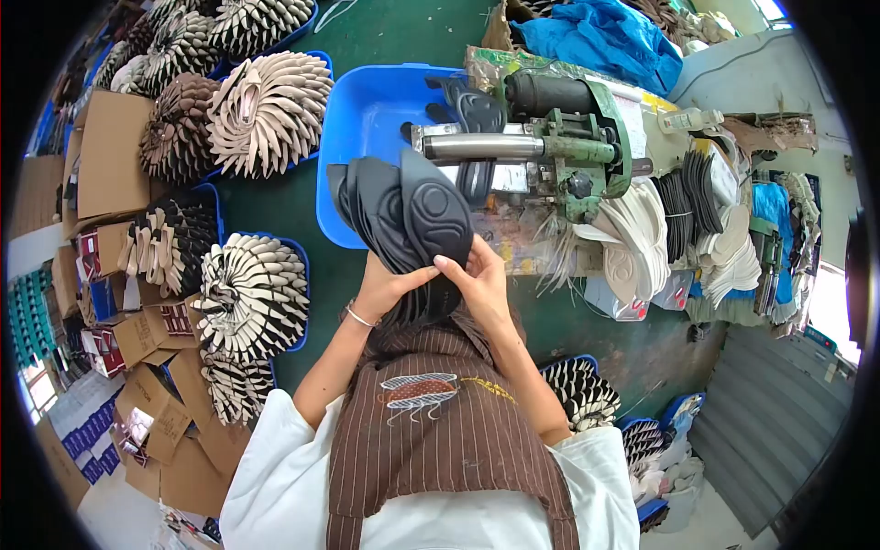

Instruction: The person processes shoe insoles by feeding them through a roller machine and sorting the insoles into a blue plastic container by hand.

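A stack of black moulded shoe insoles (390, 206) fans out in front of my apron, its wide ends pointing away from me. My left hand (385, 289) is closed around the near left side of the stack. My right hand (477, 282) pinches the right edge of the top insole (435, 202), thumb on its surface. The two thumbs almost meet. My fingers under the stack are hidden. Just beyond lies a green machine (587, 151) with a shiny steel roller (484, 147). More black insoles (475, 108) rest behind the roller.
A blue tub (367, 105) stands beyond the stack. White insoles (628, 238) and bundled black ones (676, 211) lie on the bench at right. Fanned insole piles (252, 293) in blue tubs and cardboard boxes (115, 151) crowd the left. Another tub (582, 390) sits right of my elbow.
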Demonstrator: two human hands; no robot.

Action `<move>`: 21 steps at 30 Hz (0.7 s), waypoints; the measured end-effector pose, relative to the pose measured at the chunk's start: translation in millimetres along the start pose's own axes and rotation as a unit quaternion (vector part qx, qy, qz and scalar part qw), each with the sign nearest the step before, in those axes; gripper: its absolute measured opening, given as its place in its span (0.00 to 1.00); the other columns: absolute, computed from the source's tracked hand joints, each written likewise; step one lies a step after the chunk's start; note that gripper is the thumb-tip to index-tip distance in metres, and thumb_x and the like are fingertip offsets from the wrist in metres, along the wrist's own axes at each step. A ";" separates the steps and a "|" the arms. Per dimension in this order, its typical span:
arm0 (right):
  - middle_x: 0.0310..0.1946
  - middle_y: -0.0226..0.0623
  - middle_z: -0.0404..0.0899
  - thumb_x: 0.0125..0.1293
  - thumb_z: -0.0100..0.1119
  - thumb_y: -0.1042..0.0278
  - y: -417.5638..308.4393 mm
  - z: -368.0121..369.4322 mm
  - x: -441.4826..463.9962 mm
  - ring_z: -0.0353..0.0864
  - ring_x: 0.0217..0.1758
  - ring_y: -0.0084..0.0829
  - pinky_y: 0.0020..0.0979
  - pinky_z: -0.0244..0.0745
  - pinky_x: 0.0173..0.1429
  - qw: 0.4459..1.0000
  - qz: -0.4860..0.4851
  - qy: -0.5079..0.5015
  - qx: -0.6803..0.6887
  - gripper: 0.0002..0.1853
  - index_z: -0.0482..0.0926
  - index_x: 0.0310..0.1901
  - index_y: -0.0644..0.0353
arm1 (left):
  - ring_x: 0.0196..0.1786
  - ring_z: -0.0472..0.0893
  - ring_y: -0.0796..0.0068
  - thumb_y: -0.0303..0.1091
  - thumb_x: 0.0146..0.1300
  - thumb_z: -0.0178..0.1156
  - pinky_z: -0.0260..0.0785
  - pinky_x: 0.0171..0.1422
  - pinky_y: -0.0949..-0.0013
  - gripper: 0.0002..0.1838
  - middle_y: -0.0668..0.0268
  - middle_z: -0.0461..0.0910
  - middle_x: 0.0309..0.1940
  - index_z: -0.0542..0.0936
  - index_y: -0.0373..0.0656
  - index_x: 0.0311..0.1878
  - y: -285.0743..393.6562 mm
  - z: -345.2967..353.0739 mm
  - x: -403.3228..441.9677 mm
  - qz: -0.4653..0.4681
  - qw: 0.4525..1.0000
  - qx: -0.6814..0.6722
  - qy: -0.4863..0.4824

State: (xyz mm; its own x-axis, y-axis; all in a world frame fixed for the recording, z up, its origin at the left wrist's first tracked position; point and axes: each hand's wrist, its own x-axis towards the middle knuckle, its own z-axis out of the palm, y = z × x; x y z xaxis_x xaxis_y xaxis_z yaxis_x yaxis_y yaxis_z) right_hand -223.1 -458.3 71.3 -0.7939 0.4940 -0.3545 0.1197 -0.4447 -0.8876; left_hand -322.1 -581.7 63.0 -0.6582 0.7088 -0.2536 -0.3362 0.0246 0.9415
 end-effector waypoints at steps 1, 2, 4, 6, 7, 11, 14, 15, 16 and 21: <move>0.41 0.34 0.80 0.60 0.63 0.77 2.2 0.7 -2.5 0.77 0.45 0.20 0.22 0.72 0.52 1.000 -0.013 0.018 0.015 0.13 0.74 0.45 0.68 | 0.53 0.76 0.72 0.22 0.48 0.70 0.67 0.61 0.67 0.28 0.62 0.77 0.50 0.72 0.32 0.55 -5.5 -1.3 0.3 0.011 1.000 0.026 0.006; 0.41 0.34 0.80 0.60 0.63 0.78 4.0 2.1 -3.6 0.77 0.45 0.20 0.22 0.72 0.52 0.999 -0.027 0.035 0.029 0.12 0.74 0.45 0.68 | 0.52 0.76 0.72 0.23 0.49 0.70 0.67 0.60 0.68 0.28 0.61 0.77 0.50 0.72 0.32 0.55 -10.3 0.3 0.5 0.028 0.999 0.039 0.013; 0.43 0.36 0.80 0.60 0.61 0.81 2.4 4.0 -5.5 0.77 0.45 0.20 0.23 0.72 0.52 0.996 -0.049 0.063 0.040 0.13 0.74 0.47 0.69 | 0.52 0.76 0.71 0.25 0.46 0.73 0.68 0.59 0.67 0.30 0.60 0.77 0.50 0.72 0.31 0.54 -9.0 1.4 2.1 0.024 0.998 0.065 0.003; 0.43 0.36 0.80 0.60 0.61 0.82 0.2 4.1 -6.7 0.77 0.45 0.20 0.24 0.72 0.53 0.993 -0.055 0.086 0.052 0.14 0.75 0.48 0.69 | 0.55 0.74 0.69 0.28 0.45 0.73 0.65 0.62 0.66 0.35 0.59 0.75 0.52 0.69 0.31 0.57 -3.8 0.2 2.8 0.021 0.995 0.087 -0.032; 0.44 0.36 0.80 0.59 0.61 0.82 -0.1 3.2 -7.3 0.77 0.45 0.21 0.24 0.72 0.53 0.992 -0.057 0.098 0.057 0.15 0.75 0.48 0.69 | 0.55 0.74 0.69 0.28 0.46 0.72 0.64 0.63 0.66 0.35 0.59 0.74 0.53 0.68 0.31 0.58 -4.8 -1.2 2.1 0.007 0.998 0.042 -0.037; 0.48 0.37 0.78 0.58 0.61 0.84 6.0 -10.7 -13.4 0.77 0.49 0.23 0.26 0.70 0.57 0.990 -0.068 0.108 0.056 0.19 0.74 0.52 0.69 | 0.58 0.71 0.69 0.29 0.49 0.65 0.61 0.66 0.66 0.35 0.59 0.72 0.55 0.64 0.32 0.62 -14.4 -5.3 -8.7 -0.046 0.994 -0.094 -0.026; 0.51 0.37 0.77 0.56 0.62 0.86 22.3 -34.8 -20.0 0.75 0.54 0.26 0.27 0.66 0.61 0.988 -0.081 0.124 0.042 0.23 0.72 0.55 0.67 | 0.56 0.74 0.65 0.30 0.49 0.60 0.64 0.63 0.65 0.33 0.57 0.73 0.54 0.65 0.30 0.60 -13.7 -6.0 -9.9 -0.042 0.993 -0.114 -0.003; 0.51 0.37 0.77 0.55 0.62 0.86 30.3 -41.8 -24.7 0.75 0.54 0.27 0.28 0.67 0.61 0.984 -0.092 0.142 0.053 0.24 0.71 0.55 0.67 | 0.54 0.76 0.63 0.30 0.49 0.59 0.67 0.61 0.63 0.32 0.54 0.74 0.53 0.65 0.29 0.59 -12.2 -9.8 -7.7 -0.038 0.990 -0.139 -0.010; 0.49 0.36 0.78 0.56 0.63 0.84 42.6 -49.8 -28.2 0.75 0.52 0.25 0.26 0.67 0.59 0.983 -0.096 0.150 0.041 0.22 0.73 0.54 0.68 | 0.53 0.77 0.60 0.31 0.50 0.58 0.70 0.60 0.61 0.31 0.52 0.75 0.51 0.65 0.28 0.58 -10.5 -14.6 -6.3 -0.033 0.986 -0.163 -0.015; 0.41 0.32 0.80 0.58 0.64 0.76 82.2 -87.4 15.6 0.74 0.43 0.19 0.23 0.68 0.48 0.964 -0.134 0.186 -0.132 0.15 0.77 0.46 0.71 | 0.47 0.81 0.53 0.31 0.50 0.58 0.76 0.55 0.54 0.30 0.46 0.75 0.49 0.65 0.27 0.57 -2.2 -18.9 -7.2 -0.037 0.977 -0.209 -0.019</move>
State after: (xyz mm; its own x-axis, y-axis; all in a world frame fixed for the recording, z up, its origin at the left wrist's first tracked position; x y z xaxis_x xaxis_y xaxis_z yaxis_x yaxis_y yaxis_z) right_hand -173.5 -421.9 -32.9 -0.5545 0.8206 -0.1385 0.1262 -0.0816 -0.9886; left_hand -329.3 -600.2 58.6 -0.5994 0.7417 -0.3009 -0.6327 -0.2089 0.7457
